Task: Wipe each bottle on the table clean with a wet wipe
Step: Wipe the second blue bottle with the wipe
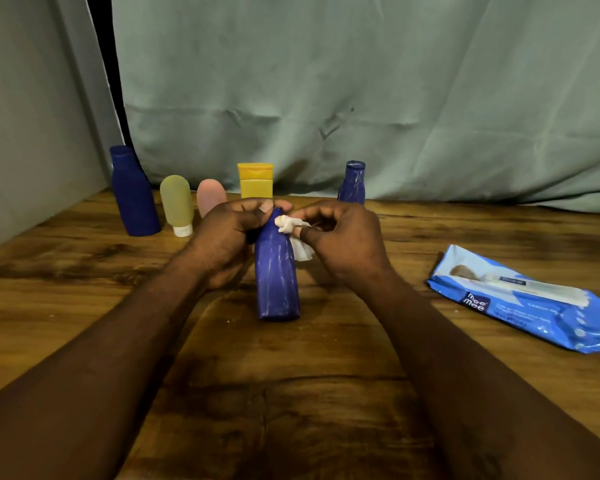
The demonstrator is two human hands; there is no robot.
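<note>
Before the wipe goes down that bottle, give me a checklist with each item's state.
1. Bottle held steady: left hand grips the top of the blue bottle, which stands on the table: ok.
2. Wipe in hand: right hand pinches the wet wipe against the bottle's neck: ok.
3. Bottle body clean: pale streaks run down its front: not ok.
4. Wipe damp enough: cannot tell.
5. Spare wipes at hand: wipes pack lies on the table to the right: ok.
6. Rear blue bottle clean: it shows pale streaks too: not ok.
</note>
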